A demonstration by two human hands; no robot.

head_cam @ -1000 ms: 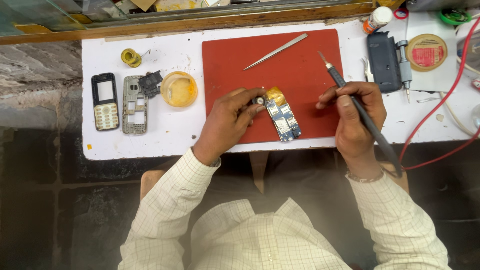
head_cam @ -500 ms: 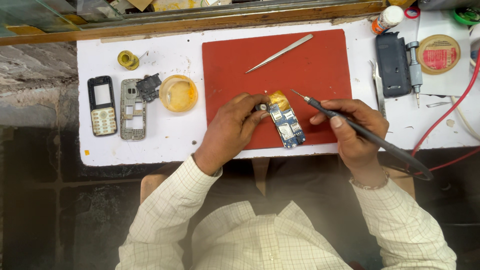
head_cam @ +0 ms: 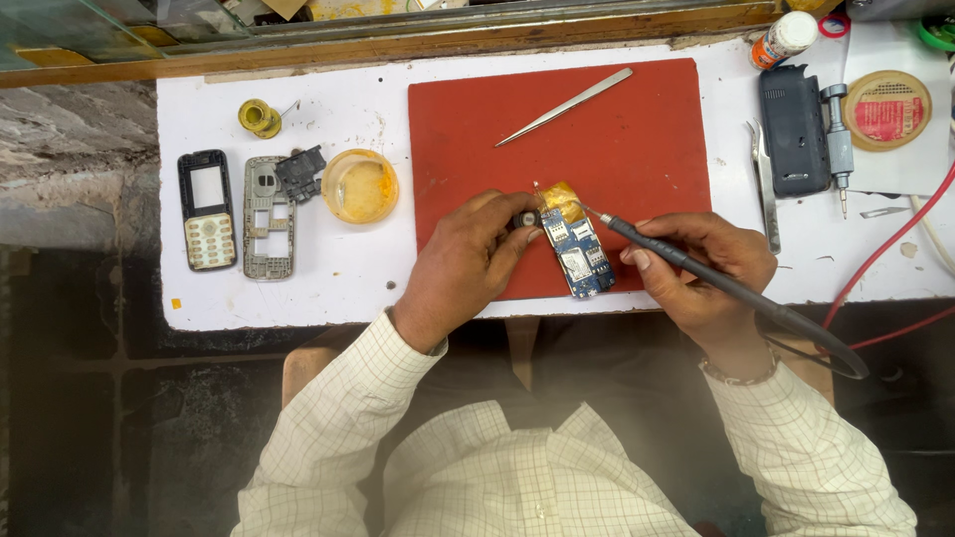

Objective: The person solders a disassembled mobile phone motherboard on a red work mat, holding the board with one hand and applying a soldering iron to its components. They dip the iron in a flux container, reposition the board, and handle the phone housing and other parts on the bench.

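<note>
One view only — a head-worn camera looking almost straight down from above the person's chest. The white tabletop (head_cam: 328, 288) crosses the upper half, its far edge at the top; the red mat (head_cam: 637, 149) sits near centre — close enough to show both forearms and the shirt front below.

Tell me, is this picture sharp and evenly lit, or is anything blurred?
Head view: light is soft and even on the white table, with faint shadows beside the left hand and right hand; the circuit board is crisp; the shirt near the bottom edge looks hazy.
</note>
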